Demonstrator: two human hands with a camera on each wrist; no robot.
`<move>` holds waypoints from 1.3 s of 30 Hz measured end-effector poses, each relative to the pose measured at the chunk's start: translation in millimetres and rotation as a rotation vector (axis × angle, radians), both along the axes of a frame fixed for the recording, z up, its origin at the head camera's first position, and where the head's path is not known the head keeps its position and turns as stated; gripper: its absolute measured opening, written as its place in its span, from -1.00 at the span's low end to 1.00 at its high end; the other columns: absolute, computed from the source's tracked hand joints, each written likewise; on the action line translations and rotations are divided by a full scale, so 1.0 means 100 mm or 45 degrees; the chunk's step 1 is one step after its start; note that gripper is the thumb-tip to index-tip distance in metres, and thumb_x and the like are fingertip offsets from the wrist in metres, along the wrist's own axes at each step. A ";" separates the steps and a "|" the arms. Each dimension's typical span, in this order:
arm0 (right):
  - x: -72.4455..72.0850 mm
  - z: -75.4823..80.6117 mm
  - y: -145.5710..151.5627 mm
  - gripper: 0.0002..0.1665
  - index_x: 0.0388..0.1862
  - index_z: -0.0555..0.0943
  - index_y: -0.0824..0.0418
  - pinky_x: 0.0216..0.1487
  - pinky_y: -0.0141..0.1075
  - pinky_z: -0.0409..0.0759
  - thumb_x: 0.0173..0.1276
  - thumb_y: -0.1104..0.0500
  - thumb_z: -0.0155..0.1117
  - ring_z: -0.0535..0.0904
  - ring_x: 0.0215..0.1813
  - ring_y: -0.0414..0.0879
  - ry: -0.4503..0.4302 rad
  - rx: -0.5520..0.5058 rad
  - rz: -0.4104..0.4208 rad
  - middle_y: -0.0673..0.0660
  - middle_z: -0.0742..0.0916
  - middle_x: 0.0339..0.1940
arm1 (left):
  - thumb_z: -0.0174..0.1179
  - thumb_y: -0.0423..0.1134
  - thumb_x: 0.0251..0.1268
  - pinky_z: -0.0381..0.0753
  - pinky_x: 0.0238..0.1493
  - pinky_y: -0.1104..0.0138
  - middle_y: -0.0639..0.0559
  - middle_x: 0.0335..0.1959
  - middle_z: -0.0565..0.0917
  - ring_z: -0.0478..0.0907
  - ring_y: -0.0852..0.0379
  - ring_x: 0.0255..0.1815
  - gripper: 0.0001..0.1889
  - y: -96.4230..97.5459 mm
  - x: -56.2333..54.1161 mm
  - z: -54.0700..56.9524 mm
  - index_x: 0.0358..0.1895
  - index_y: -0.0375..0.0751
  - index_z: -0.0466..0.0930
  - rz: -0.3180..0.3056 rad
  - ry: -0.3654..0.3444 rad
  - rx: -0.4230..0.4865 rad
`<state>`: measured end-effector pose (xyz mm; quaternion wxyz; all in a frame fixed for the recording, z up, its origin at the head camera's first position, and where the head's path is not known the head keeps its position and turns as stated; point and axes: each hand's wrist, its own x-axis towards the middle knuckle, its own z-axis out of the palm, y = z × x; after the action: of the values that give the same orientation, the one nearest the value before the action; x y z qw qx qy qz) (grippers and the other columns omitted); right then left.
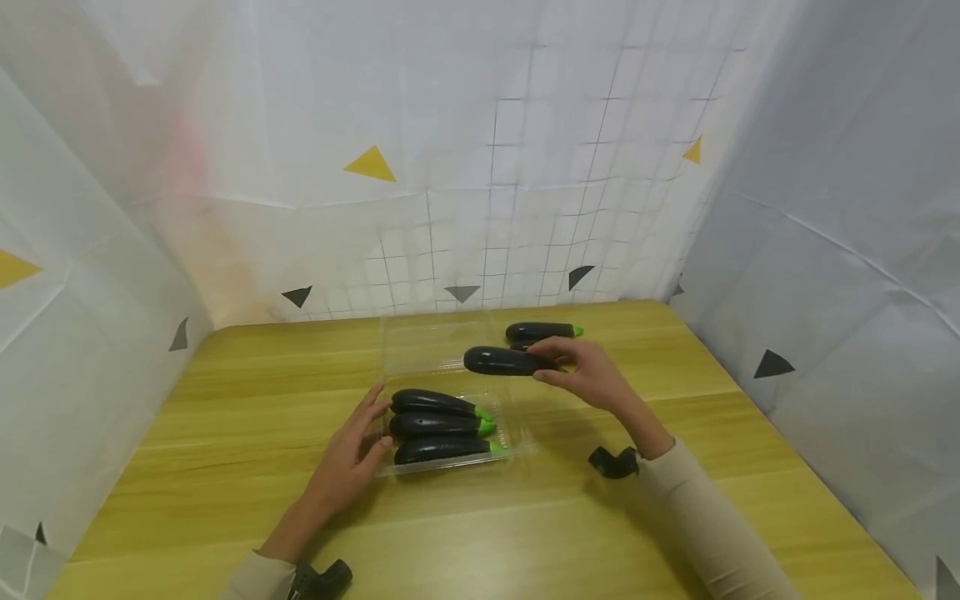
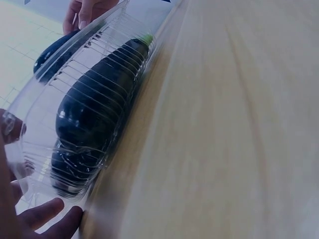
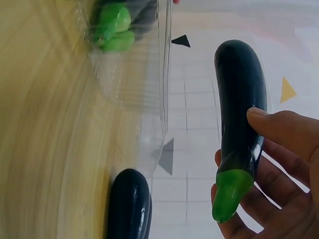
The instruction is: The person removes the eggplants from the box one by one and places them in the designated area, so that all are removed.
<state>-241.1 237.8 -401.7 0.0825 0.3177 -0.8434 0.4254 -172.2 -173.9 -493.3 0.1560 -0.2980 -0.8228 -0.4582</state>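
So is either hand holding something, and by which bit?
The right hand holds an eggplant by its dark body, toward the green end. The left hand rests against the clear box.

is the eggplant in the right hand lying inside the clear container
No, the right hand holds that eggplant up, apart from the clear container.

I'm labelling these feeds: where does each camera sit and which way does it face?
Head: on the person's head, facing forward and down at the table; left hand, right hand and sleeves show.
Left wrist: on that wrist, facing the clear container; both hands partly show.
Right wrist: on that wrist, facing the held eggplant; right hand shows.
Both wrist views share the container and held eggplant.
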 end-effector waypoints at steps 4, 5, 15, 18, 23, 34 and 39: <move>-0.04 -0.02 0.06 -0.61 0.16 0.74 0.18 -0.03 -0.09 0.73 0.37 0.23 0.51 0.71 0.02 0.02 0.005 0.003 -0.022 0.11 0.77 0.06 | 0.14 -0.44 0.52 0.62 0.17 -0.01 -0.17 0.67 0.12 0.36 -0.19 0.48 -0.46 0.00 0.01 -0.01 0.50 -0.44 0.32 0.010 -0.010 0.003; -0.05 -0.02 0.08 -0.61 0.17 0.74 0.17 -0.03 -0.10 0.73 0.37 0.22 0.51 0.71 0.03 0.02 0.004 0.008 -0.028 0.11 0.77 0.06 | 0.13 -0.43 0.53 0.61 0.18 -0.03 -0.16 0.67 0.12 0.36 -0.18 0.48 -0.47 0.00 0.01 -0.01 0.50 -0.43 0.33 0.015 -0.013 0.005; -0.09 0.01 0.22 -0.60 0.18 0.73 0.15 0.01 -0.02 0.70 0.38 0.18 0.51 0.68 0.08 0.03 0.005 0.066 -0.112 0.09 0.76 0.12 | 0.09 -0.46 0.54 0.57 0.21 -0.06 -0.16 0.66 0.14 0.39 -0.17 0.46 -0.49 0.01 0.01 -0.02 0.49 -0.42 0.35 0.025 -0.011 0.026; -0.11 -0.02 0.27 -0.60 0.19 0.72 0.18 0.07 0.06 0.68 0.39 0.17 0.50 0.67 0.12 0.08 -0.010 0.059 -0.122 0.12 0.75 0.13 | 0.09 -0.46 0.54 0.58 0.21 -0.05 -0.16 0.66 0.14 0.40 -0.17 0.45 -0.49 0.01 0.01 -0.02 0.49 -0.42 0.34 0.029 -0.013 0.024; -0.15 -0.09 0.36 -0.60 0.19 0.71 0.23 0.12 0.12 0.66 0.41 0.19 0.49 0.65 0.16 0.16 -0.026 0.046 -0.146 0.17 0.75 0.13 | 0.10 -0.46 0.54 0.58 0.21 -0.05 -0.19 0.65 0.14 0.40 -0.17 0.45 -0.49 0.01 0.00 -0.01 0.49 -0.42 0.35 0.026 -0.007 0.019; -0.20 -0.14 0.44 -0.59 0.19 0.72 0.23 0.11 0.08 0.67 0.39 0.21 0.50 0.65 0.17 0.15 -0.061 0.035 -0.190 0.17 0.75 0.13 | 0.11 -0.48 0.52 0.58 0.21 -0.06 -0.18 0.66 0.14 0.42 -0.18 0.43 -0.48 0.00 -0.01 -0.01 0.50 -0.42 0.34 0.011 -0.007 0.018; -0.23 -0.17 0.46 -0.60 0.18 0.71 0.32 0.13 0.16 0.65 0.38 0.30 0.48 0.64 0.18 0.23 -0.079 0.030 -0.205 0.25 0.75 0.13 | 0.12 -0.48 0.51 0.58 0.21 -0.05 -0.18 0.65 0.15 0.43 -0.18 0.43 -0.47 0.00 -0.01 -0.01 0.50 -0.41 0.34 0.008 0.005 0.013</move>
<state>-263.7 283.9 -418.6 0.0866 0.2365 -0.8732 0.4172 -173.0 -174.3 -494.7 0.1607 -0.2955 -0.8210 -0.4613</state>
